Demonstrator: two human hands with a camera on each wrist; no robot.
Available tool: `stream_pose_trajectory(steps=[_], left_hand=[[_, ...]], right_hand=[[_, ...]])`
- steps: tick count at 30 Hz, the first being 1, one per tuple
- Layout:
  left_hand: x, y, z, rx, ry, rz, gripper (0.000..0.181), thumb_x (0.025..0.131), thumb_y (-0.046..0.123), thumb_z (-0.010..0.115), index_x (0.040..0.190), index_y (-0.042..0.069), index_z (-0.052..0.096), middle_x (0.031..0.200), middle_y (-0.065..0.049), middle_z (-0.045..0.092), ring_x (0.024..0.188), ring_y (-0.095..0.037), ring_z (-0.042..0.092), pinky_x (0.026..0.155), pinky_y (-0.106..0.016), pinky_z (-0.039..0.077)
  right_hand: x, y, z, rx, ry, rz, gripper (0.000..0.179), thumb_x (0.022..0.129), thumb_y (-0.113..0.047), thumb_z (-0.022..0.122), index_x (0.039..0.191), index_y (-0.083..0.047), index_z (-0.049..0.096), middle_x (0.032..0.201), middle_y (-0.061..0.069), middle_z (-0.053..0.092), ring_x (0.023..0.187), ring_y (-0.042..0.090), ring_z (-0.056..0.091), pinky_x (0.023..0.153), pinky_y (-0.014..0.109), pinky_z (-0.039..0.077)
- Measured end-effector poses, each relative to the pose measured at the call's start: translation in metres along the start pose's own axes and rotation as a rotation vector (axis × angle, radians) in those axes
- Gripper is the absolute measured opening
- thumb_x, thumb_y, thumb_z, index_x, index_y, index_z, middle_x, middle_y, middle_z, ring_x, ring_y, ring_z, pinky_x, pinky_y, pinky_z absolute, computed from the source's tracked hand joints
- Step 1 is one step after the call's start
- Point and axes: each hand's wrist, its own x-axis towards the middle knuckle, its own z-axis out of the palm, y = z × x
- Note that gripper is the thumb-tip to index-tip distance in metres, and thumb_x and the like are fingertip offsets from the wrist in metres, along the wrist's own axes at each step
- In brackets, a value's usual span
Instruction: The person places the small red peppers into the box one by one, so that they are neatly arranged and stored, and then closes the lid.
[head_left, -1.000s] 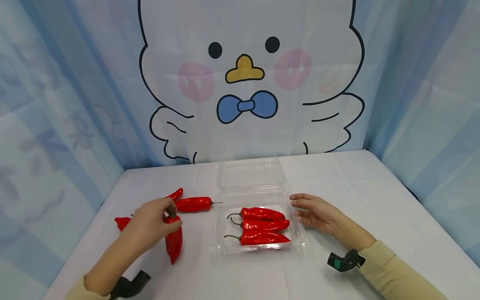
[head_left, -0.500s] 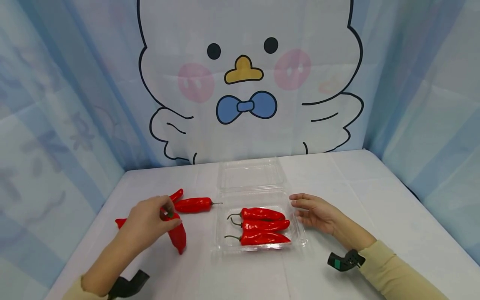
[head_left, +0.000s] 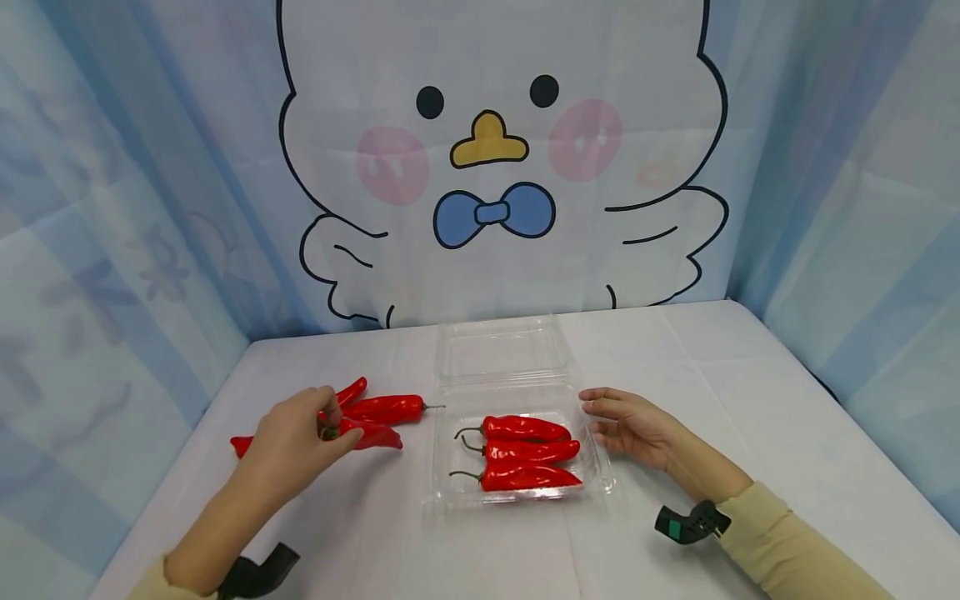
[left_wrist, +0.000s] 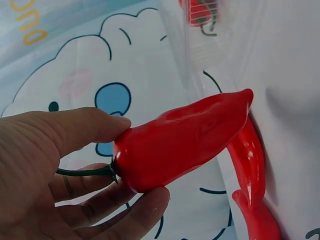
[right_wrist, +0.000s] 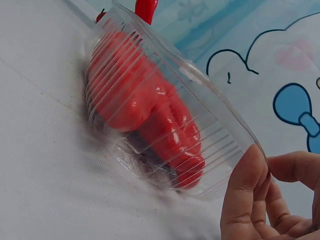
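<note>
In the head view my left hand (head_left: 288,442) grips a red chili pepper (head_left: 377,437) by its stem end, left of the container. The left wrist view shows thumb and fingers on either side of the broad end of this pepper (left_wrist: 185,140), its green stem pointing back to the palm and its tip outward. A clear plastic container (head_left: 453,496) lies with its lid (head_left: 502,354) folded back. Three red peppers (head_left: 528,451) lie side by side in it, stems to the left. My right hand (head_left: 626,425) pinches the container's right rim (right_wrist: 235,112) between thumb and fingers.
Beside the left hand, a red pepper (head_left: 393,408) lies on the table with its stem toward the container. A second pepper (head_left: 354,390) lies behind it, and another (head_left: 241,446) shows partly left of the wrist. A printed curtain (head_left: 487,275) closes off the back.
The pepper in my left hand has swung from hanging tip-down to nearly level, its tip now pointing right. My right hand and the container have stayed in place.
</note>
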Motion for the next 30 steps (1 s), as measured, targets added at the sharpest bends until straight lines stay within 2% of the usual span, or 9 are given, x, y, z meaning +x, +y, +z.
stream_pose_trajectory(steps=[6, 13, 20, 25, 30], left_hand=[[0.0001, 0.0001, 0.0004, -0.012, 0.033, 0.009, 0.033, 0.08, 0.019, 0.089, 0.092, 0.01, 0.059, 0.084, -0.005, 0.06, 0.07, -0.018, 0.054, 0.061, -0.028, 0.055], [-0.0009, -0.0008, -0.0032, -0.021, 0.11, 0.075, 0.028, 0.085, 0.016, 0.085, 0.096, 0.007, 0.061, 0.09, -0.008, 0.064, 0.071, -0.018, 0.058, 0.063, -0.034, 0.06], [-0.0006, -0.001, -0.0034, -0.04, 0.134, 0.073, 0.034, 0.084, 0.014, 0.084, 0.108, 0.004, 0.061, 0.1, -0.012, 0.067, 0.078, -0.02, 0.064, 0.068, -0.041, 0.064], [0.0001, -0.0014, -0.002, -0.05, 0.16, 0.104, 0.037, 0.087, 0.011, 0.08, 0.118, 0.003, 0.062, 0.109, -0.016, 0.066, 0.086, -0.025, 0.067, 0.073, -0.046, 0.064], [0.002, 0.0005, -0.0002, -0.057, 0.176, 0.121, 0.03, 0.089, 0.009, 0.078, 0.116, 0.003, 0.067, 0.115, -0.017, 0.065, 0.093, -0.029, 0.066, 0.077, -0.048, 0.064]], right_hand=[[0.0002, 0.0006, -0.0002, -0.003, 0.008, 0.004, 0.034, 0.104, -0.022, 0.061, 0.133, -0.008, 0.05, 0.105, 0.002, 0.06, 0.08, 0.011, 0.062, 0.074, 0.022, 0.06], [-0.0005, -0.0001, 0.0001, 0.005, 0.01, 0.006, 0.035, 0.104, -0.022, 0.061, 0.134, -0.008, 0.05, 0.105, 0.002, 0.06, 0.08, 0.011, 0.063, 0.073, 0.022, 0.06], [-0.0012, -0.0006, -0.0011, 0.007, 0.003, 0.003, 0.032, 0.104, -0.021, 0.06, 0.132, -0.008, 0.051, 0.104, 0.002, 0.06, 0.079, 0.011, 0.063, 0.073, 0.021, 0.06], [-0.001, -0.0008, -0.0003, 0.011, -0.009, 0.002, 0.033, 0.104, -0.021, 0.061, 0.132, -0.008, 0.051, 0.104, 0.002, 0.06, 0.079, 0.01, 0.063, 0.073, 0.022, 0.06], [-0.0008, -0.0009, 0.0001, 0.012, -0.022, -0.003, 0.036, 0.104, -0.022, 0.061, 0.135, -0.008, 0.049, 0.105, 0.001, 0.06, 0.08, 0.011, 0.063, 0.074, 0.022, 0.06]])
